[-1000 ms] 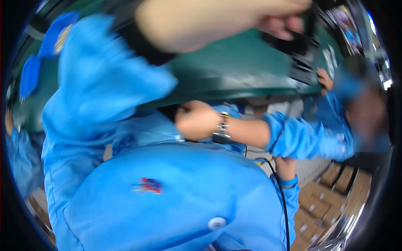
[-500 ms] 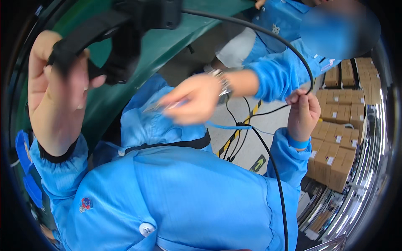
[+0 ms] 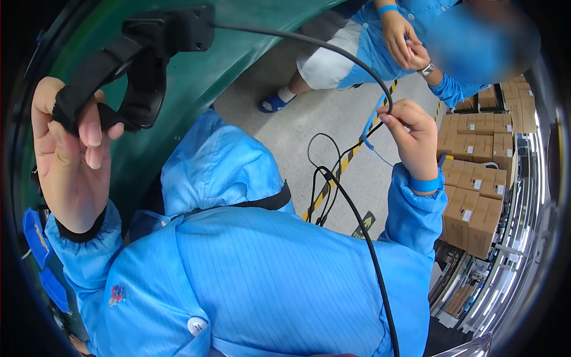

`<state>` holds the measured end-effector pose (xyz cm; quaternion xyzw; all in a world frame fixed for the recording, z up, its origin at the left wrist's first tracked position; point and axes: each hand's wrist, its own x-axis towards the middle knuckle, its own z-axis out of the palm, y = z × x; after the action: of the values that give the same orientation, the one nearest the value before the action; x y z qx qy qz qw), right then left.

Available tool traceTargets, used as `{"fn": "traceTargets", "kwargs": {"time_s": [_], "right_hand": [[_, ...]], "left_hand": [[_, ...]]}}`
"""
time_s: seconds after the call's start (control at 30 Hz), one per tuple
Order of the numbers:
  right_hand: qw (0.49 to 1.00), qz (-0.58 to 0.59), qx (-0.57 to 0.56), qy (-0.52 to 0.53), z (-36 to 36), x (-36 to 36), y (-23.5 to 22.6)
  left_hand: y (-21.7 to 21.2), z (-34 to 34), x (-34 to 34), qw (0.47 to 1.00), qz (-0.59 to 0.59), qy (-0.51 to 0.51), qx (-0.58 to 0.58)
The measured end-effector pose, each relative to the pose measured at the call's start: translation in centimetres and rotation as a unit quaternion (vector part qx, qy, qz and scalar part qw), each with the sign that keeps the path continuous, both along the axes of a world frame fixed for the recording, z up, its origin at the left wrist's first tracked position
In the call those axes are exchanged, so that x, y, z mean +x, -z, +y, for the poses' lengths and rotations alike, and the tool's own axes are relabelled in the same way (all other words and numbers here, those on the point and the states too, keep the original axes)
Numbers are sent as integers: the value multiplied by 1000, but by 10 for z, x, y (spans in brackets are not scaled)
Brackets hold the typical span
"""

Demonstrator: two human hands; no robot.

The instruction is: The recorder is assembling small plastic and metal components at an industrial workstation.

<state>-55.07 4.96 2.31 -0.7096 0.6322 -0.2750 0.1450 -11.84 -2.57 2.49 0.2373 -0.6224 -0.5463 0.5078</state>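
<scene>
My left hand [image 3: 74,157] is raised at the left, its fingers curled round the loop of a black fabric strap [image 3: 92,74]. A black plastic housing [image 3: 178,30] sits at the strap's upper end. From that housing a black cable [image 3: 309,38] arcs right to my right hand [image 3: 414,134], which pinches it between thumb and fingertips. More black cable hangs in loops below, crosses itself, and runs down over my blue jacket [image 3: 285,279]. A light blue strip [image 3: 367,131] hangs by the cable, just left of my right hand.
A co-worker in blue stands at the upper right, hands [image 3: 407,47] together. A green surface [image 3: 238,50] spans the upper left. Stacked cartons [image 3: 470,172] and metal racking [image 3: 511,279] line the right. Blue bins [image 3: 37,238] are at the far left. Yellow-black tape [image 3: 348,157] crosses the floor.
The co-worker's hand, with a blurred thin object, has withdrawn from between my hands to the upper right. The strap and housing have shifted left. My right hand has moved slightly up and left.
</scene>
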Motion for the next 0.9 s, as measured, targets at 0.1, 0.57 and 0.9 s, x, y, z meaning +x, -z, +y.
{"fn": "traceTargets", "kwargs": {"time_s": [0.1, 0.57, 0.9], "right_hand": [[999, -8, -24, 23, -5, -5, 5], [912, -144, 290, -252, 64, 49, 40], [542, -529, 18, -653, 41, -27, -24]], "left_hand": [[-1, 3, -4, 1000, -9, -5, 4], [23, 22, -20, 988, 90, -22, 126], [41, 19, -28, 989, 85, 36, 116]]}}
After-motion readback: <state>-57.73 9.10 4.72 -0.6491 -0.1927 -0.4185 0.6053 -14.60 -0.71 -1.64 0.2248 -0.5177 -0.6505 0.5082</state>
